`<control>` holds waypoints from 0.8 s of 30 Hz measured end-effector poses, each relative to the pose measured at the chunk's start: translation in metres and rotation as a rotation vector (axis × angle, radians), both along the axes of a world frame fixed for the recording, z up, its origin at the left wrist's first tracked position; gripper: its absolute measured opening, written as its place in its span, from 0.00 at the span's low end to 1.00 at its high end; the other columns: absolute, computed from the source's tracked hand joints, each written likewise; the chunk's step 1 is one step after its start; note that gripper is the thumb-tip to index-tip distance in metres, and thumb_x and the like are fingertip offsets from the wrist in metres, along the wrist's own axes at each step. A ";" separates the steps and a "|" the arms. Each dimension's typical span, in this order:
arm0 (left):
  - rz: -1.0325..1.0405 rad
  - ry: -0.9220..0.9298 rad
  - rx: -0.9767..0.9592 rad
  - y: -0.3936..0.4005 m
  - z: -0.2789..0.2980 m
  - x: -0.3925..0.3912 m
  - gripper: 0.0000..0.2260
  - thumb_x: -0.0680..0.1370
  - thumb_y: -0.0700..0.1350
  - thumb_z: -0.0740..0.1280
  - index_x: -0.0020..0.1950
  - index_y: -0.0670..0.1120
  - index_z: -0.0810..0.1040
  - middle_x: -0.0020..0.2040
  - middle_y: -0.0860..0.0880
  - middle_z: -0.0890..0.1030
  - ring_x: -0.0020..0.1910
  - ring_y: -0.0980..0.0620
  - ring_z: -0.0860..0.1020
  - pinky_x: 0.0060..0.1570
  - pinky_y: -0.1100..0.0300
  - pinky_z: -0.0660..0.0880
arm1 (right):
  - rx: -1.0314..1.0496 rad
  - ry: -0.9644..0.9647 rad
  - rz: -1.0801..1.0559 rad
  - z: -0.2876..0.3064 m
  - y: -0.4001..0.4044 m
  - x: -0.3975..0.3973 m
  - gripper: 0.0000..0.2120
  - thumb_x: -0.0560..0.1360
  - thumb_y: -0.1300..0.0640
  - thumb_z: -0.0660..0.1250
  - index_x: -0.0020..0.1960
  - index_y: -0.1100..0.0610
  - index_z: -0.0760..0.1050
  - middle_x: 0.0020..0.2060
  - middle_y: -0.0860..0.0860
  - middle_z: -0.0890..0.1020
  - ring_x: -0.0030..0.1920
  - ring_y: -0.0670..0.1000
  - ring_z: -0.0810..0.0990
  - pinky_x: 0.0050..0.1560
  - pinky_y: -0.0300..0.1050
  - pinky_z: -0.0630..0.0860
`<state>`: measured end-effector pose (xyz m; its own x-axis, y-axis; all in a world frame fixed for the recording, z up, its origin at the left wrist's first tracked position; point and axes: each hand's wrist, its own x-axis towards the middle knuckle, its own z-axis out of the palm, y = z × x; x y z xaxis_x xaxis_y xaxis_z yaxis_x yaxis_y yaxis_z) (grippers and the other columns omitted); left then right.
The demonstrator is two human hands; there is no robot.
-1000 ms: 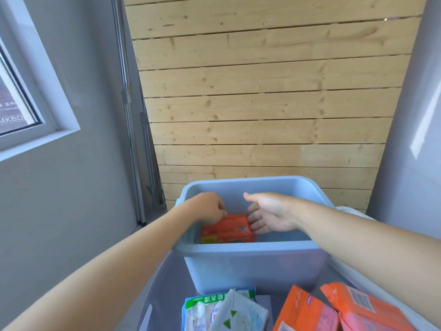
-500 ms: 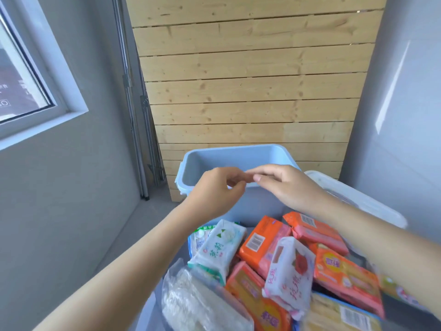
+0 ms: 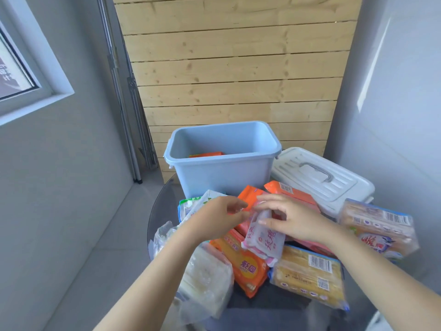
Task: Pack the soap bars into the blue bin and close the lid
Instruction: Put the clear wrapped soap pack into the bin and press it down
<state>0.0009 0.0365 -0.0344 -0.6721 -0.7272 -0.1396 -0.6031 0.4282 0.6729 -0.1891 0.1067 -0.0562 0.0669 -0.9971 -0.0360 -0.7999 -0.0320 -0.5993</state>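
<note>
Your hands meet over the soap pile at 6 o'clock of the blue bin (image 3: 224, 161).

Your left hand (image 3: 218, 217) and right hand (image 3: 290, 217) pinch a white, pink-lettered soap bar (image 3: 265, 235). The bin stands open; its rim hides all but one orange bar (image 3: 207, 154). The white lid (image 3: 319, 177) lies at 3 o'clock.
</note>
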 end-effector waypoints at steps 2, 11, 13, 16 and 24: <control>-0.069 -0.014 0.048 0.003 0.000 0.017 0.11 0.74 0.58 0.66 0.54 0.58 0.81 0.49 0.61 0.83 0.48 0.67 0.78 0.43 0.79 0.71 | 0.031 0.040 0.046 -0.003 0.002 -0.002 0.21 0.71 0.43 0.68 0.64 0.40 0.72 0.72 0.42 0.62 0.72 0.43 0.59 0.71 0.45 0.58; -0.232 -0.107 0.070 0.005 0.008 0.065 0.09 0.67 0.58 0.73 0.46 0.69 0.79 0.49 0.66 0.81 0.51 0.69 0.77 0.54 0.73 0.70 | -0.161 0.090 0.126 -0.002 0.008 0.029 0.17 0.64 0.37 0.70 0.53 0.37 0.79 0.61 0.26 0.65 0.68 0.33 0.53 0.71 0.44 0.44; -0.200 -0.134 0.037 0.002 0.010 0.073 0.10 0.67 0.63 0.71 0.47 0.67 0.80 0.50 0.68 0.80 0.53 0.70 0.76 0.59 0.67 0.69 | -0.156 0.027 0.173 -0.002 0.012 0.041 0.16 0.64 0.39 0.72 0.51 0.38 0.80 0.56 0.25 0.69 0.63 0.27 0.54 0.67 0.36 0.47; -0.183 -0.162 0.032 0.004 0.008 0.084 0.13 0.66 0.65 0.69 0.49 0.66 0.80 0.53 0.67 0.80 0.59 0.64 0.75 0.66 0.57 0.68 | -0.149 -0.029 0.211 -0.004 0.020 0.055 0.17 0.63 0.39 0.73 0.51 0.37 0.79 0.54 0.29 0.74 0.64 0.28 0.58 0.63 0.28 0.47; -0.096 0.047 -0.184 0.014 -0.005 0.124 0.17 0.68 0.67 0.66 0.50 0.60 0.82 0.60 0.64 0.78 0.65 0.68 0.69 0.74 0.46 0.50 | -0.168 -0.065 0.318 -0.005 0.033 0.090 0.26 0.61 0.45 0.77 0.58 0.43 0.78 0.53 0.36 0.75 0.59 0.40 0.71 0.65 0.37 0.61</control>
<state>0.1250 0.0502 -0.0396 -0.7418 -0.6702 0.0227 -0.5240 0.6004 0.6041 -0.0996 0.1393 -0.0616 0.3712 -0.9178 0.1410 -0.6949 -0.3753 -0.6135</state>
